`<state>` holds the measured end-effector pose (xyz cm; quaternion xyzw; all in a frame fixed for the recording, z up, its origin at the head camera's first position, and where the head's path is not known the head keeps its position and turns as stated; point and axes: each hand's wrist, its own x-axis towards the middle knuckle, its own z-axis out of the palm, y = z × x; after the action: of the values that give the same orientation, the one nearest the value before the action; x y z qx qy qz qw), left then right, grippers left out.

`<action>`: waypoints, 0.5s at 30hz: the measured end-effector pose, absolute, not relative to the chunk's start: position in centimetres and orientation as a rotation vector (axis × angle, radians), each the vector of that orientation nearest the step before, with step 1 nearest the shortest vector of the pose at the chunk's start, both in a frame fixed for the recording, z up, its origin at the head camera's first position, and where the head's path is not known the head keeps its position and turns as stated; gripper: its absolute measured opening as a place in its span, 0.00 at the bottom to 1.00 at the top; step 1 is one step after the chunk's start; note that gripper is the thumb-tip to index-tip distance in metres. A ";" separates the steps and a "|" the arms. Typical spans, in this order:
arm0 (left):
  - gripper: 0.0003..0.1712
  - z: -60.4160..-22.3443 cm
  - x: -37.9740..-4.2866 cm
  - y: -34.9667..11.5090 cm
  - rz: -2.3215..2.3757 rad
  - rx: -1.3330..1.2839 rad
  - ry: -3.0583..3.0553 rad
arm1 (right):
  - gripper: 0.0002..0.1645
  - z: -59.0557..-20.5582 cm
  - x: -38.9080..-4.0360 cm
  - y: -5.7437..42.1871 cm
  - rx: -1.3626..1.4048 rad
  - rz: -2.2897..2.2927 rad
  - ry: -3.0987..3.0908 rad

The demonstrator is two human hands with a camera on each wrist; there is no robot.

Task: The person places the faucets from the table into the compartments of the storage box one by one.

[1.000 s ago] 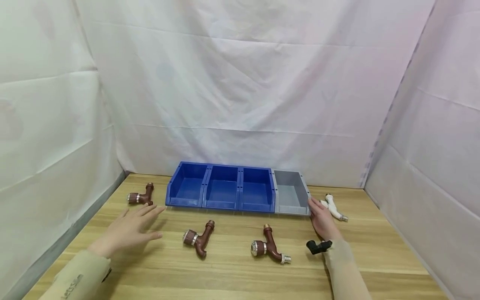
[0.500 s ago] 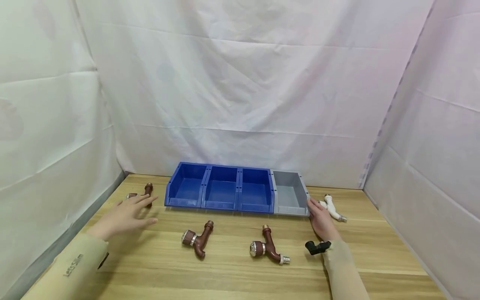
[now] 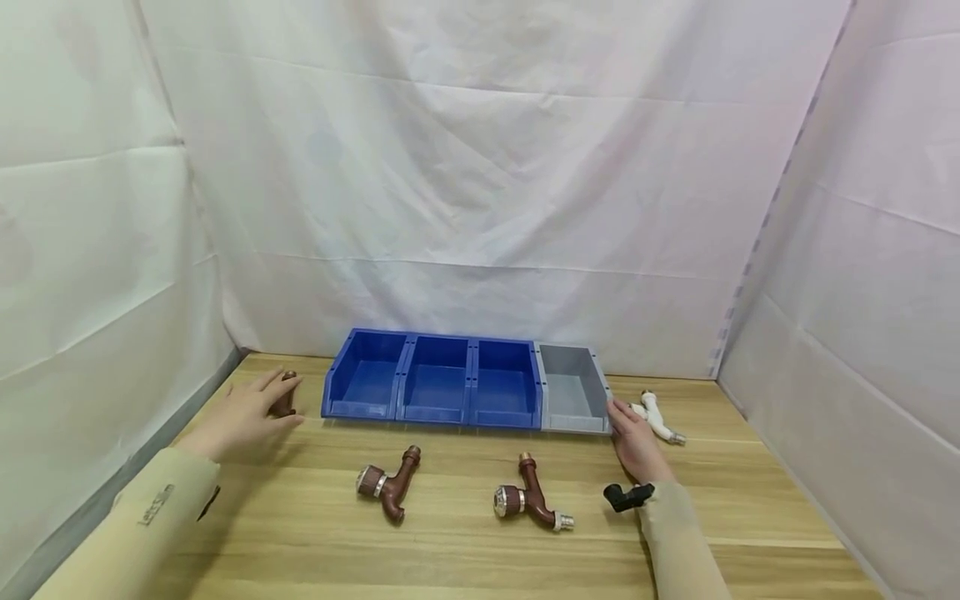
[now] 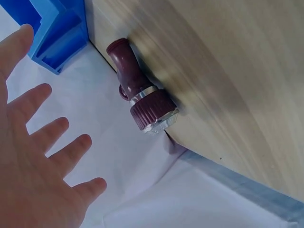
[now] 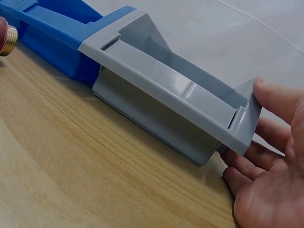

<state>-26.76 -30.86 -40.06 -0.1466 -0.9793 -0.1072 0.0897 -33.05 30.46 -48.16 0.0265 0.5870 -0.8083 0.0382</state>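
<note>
My left hand (image 3: 242, 418) reaches over a brown tap (image 3: 286, 403) at the table's left, partly covering it in the head view. In the left wrist view its fingers are spread, with a visible gap to that tap (image 4: 133, 76) and its ribbed knob. My right hand (image 3: 636, 440) holds the right front corner of the grey bin (image 3: 576, 422). In the right wrist view its thumb lies on the rim and its other fingers bend beneath the lip. Two more brown taps, one at left centre (image 3: 395, 490) and one with a metal nozzle (image 3: 534, 498), lie in front of the bins.
Several blue bins (image 3: 433, 411) stand in a row joined to the grey one. A white tap (image 3: 654, 415) lies right of my right hand. White cloth (image 3: 465, 183) hangs behind and at both sides of the wooden table (image 3: 450, 567).
My left hand has moved away and left, from in front of the far-left brown tap to over it. My right hand has stayed at the grey bin's corner. The view has shifted slightly.
</note>
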 end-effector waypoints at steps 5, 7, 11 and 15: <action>0.42 -39.8 -27.3 -31.0 -0.286 -0.417 -2.936 | 0.41 -48.3 -33.1 30.5 0.070 -2.478 1.812; 0.42 -39.9 -27.5 -31.1 -0.298 -0.418 -2.938 | 0.41 -48.3 -33.0 30.5 0.069 -2.485 1.805; 0.42 -40.4 -28.0 -31.5 -0.349 -0.442 -2.926 | 0.41 -48.4 -33.0 30.4 0.049 -2.485 1.814; 0.43 -40.9 -28.4 -31.9 -0.401 -0.428 -2.949 | 0.40 -48.4 -32.9 30.2 0.046 -2.504 1.808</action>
<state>-28.43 -31.90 -40.94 -0.1421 -0.9786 -0.1330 0.0674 -32.87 30.22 -48.43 0.0150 0.5852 -0.8104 0.0262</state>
